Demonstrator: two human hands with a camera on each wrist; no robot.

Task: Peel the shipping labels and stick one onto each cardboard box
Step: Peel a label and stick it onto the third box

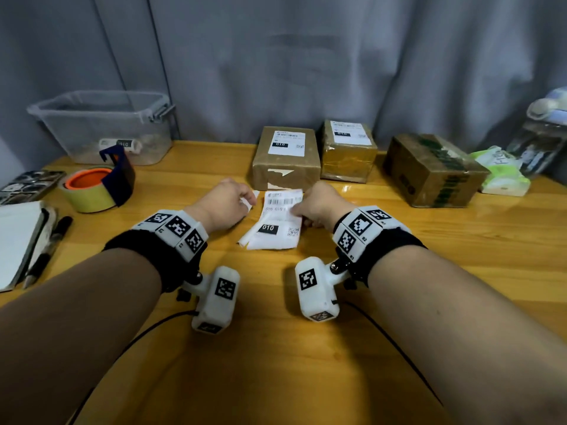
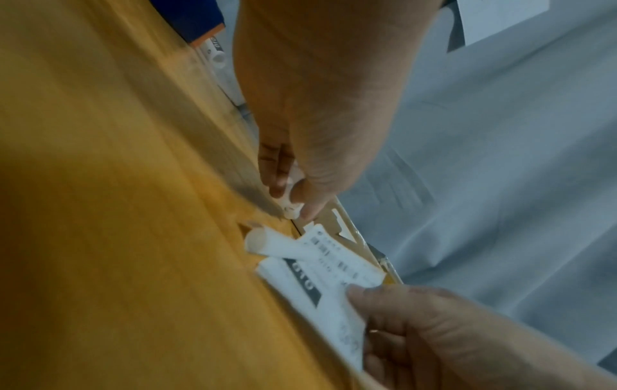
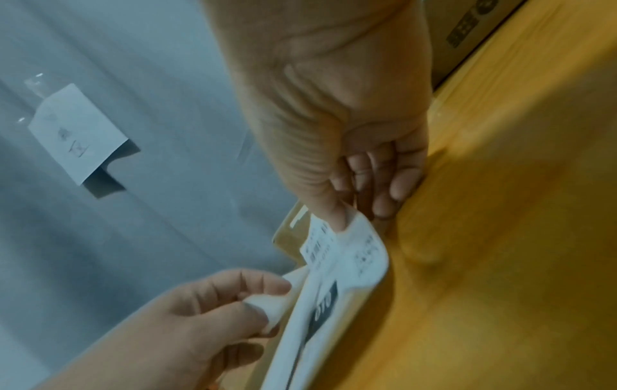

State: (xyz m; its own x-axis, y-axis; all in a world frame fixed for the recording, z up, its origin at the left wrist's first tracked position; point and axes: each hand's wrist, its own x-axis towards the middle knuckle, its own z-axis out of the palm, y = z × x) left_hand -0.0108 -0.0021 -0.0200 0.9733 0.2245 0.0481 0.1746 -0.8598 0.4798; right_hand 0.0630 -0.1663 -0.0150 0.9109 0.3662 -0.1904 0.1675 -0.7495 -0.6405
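Observation:
A white shipping label marked 010 is held just above the wooden table, in front of the boxes. My right hand pinches its right edge. A corner of white backing is pinched by my left hand at the label's left side. Three cardboard boxes stand at the back. The left box and the middle box each carry a white label on top. The right box shows no label.
A clear plastic bin at the back left holds a label roll. A tape dispenser stands in front of it. A notebook and pens lie at the left edge. A tissue pack sits far right.

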